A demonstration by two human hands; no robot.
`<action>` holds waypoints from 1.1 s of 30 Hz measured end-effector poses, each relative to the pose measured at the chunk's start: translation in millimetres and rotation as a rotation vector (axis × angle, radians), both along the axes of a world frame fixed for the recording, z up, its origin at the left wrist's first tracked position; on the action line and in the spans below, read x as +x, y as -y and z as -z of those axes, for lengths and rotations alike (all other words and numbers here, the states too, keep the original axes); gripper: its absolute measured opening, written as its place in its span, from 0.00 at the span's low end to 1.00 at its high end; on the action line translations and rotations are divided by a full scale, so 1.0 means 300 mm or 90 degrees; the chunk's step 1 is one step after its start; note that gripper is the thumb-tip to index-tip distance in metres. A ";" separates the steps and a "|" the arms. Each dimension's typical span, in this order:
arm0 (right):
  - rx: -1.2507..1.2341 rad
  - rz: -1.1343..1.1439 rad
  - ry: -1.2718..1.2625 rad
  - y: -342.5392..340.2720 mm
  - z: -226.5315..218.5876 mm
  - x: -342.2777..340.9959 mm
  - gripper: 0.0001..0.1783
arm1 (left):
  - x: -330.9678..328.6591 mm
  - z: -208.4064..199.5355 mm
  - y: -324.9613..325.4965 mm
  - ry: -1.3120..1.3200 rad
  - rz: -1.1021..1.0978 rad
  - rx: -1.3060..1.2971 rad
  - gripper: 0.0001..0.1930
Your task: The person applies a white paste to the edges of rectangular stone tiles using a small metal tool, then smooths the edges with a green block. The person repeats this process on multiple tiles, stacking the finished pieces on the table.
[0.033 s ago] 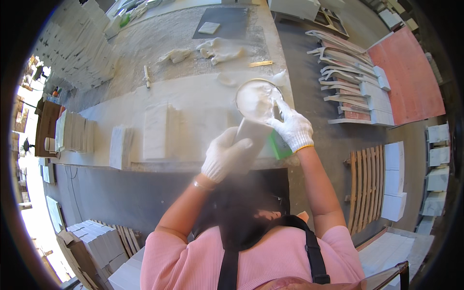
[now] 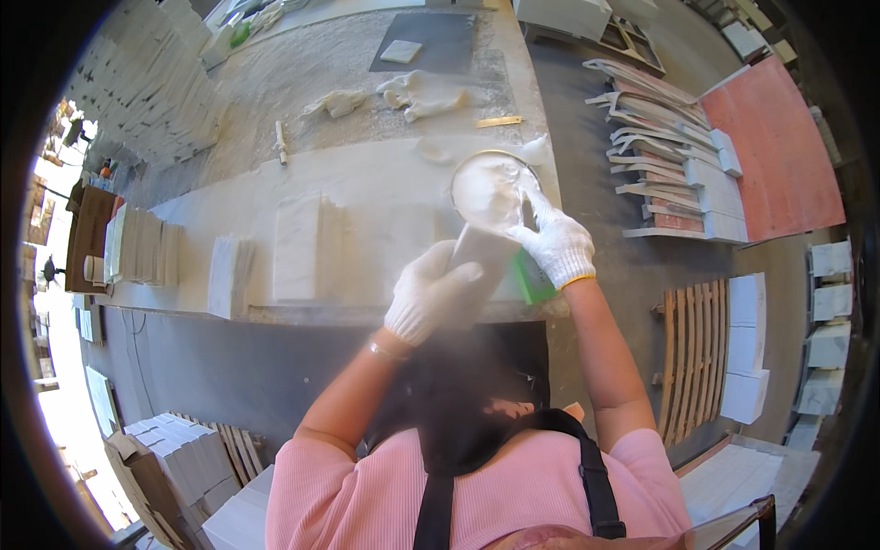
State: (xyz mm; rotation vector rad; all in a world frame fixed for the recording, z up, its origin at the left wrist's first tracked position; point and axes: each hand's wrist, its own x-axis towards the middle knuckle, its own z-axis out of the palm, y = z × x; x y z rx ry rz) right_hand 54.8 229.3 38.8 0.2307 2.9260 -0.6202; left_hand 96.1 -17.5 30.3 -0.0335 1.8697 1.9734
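My left hand [image 2: 423, 295], in a white knit glove, is closed around a flat whitish tile [image 2: 477, 261] held tilted at the near side of a round dish [image 2: 472, 165]. White powder [image 2: 495, 188] fills the dish. My right hand [image 2: 557, 246], gloved alike, reaches over the dish's right side; its fingers extend to the powder, with the thumb apart near the tile's upper end. What the right fingertips touch is hard to make out. Beneath the right wrist shows part of a green object [image 2: 533, 277]. Dusty haze blurs the tile's lower end.
Stacked white tiles [image 2: 298, 247] stand left of my hands on the dusty table [image 2: 362, 206]. Crumpled gloves [image 2: 422, 96], a yellow strip [image 2: 500, 121] and a dark mat [image 2: 440, 41] lie farther back. To the right are a red board [image 2: 775, 151] and a wooden pallet [image 2: 697, 357].
The whole view has shifted very slightly. Both hands keep practically the same positions at the tile and dish.
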 end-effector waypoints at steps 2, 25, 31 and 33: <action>-0.015 0.010 0.043 0.004 -0.016 -0.031 0.46 | -0.014 0.026 -0.004 0.001 0.012 -0.027 0.28; -0.327 -0.055 -0.079 -0.106 -0.104 -0.097 0.14 | -0.105 -0.001 -0.045 -0.006 0.070 -0.161 0.26; -0.354 0.009 -0.008 -0.086 -0.083 -0.121 0.13 | -0.118 0.024 -0.052 -0.011 0.061 -0.159 0.23; -0.364 0.022 0.007 -0.081 -0.073 -0.132 0.13 | -0.120 0.027 -0.054 -0.008 0.061 -0.151 0.23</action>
